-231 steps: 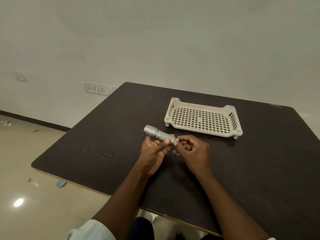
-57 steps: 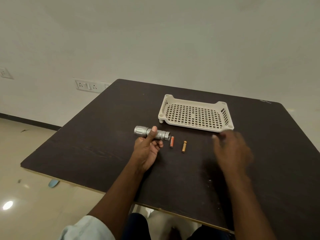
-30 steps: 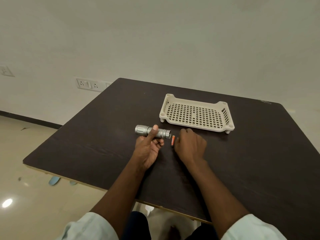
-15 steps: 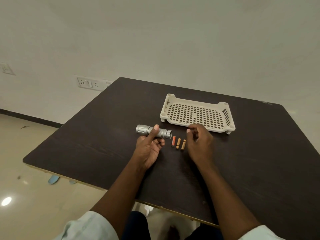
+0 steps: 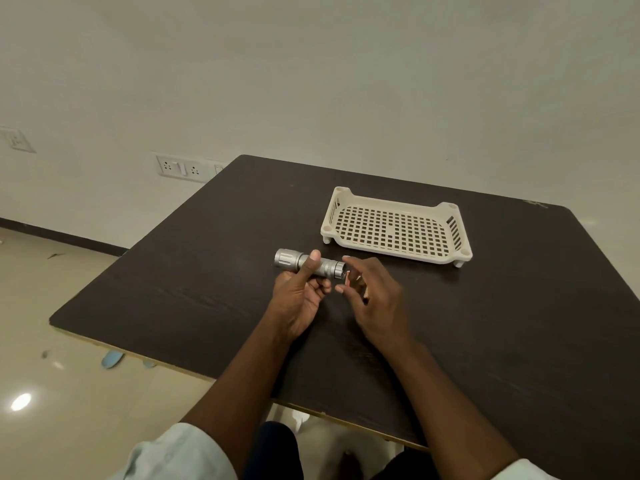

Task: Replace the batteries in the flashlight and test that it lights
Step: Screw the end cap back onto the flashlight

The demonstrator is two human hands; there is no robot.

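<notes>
A: Dark surface [image 5: 207, 289], tray [image 5: 453, 258] behind. Left hand [image 5: 298, 299] fingers wrapped on flashlight [image 5: 311, 264], just above surface.

B: Right hand [image 5: 374, 299] fingers loosely curled, blurred; contents unclear. Keep the open end steady, check polarity.

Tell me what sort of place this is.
Probably a sparsely furnished indoor room, maybe an office or workroom: a bare white wall with socket plates, a glossy tiled floor, and one dark wooden table.
</notes>
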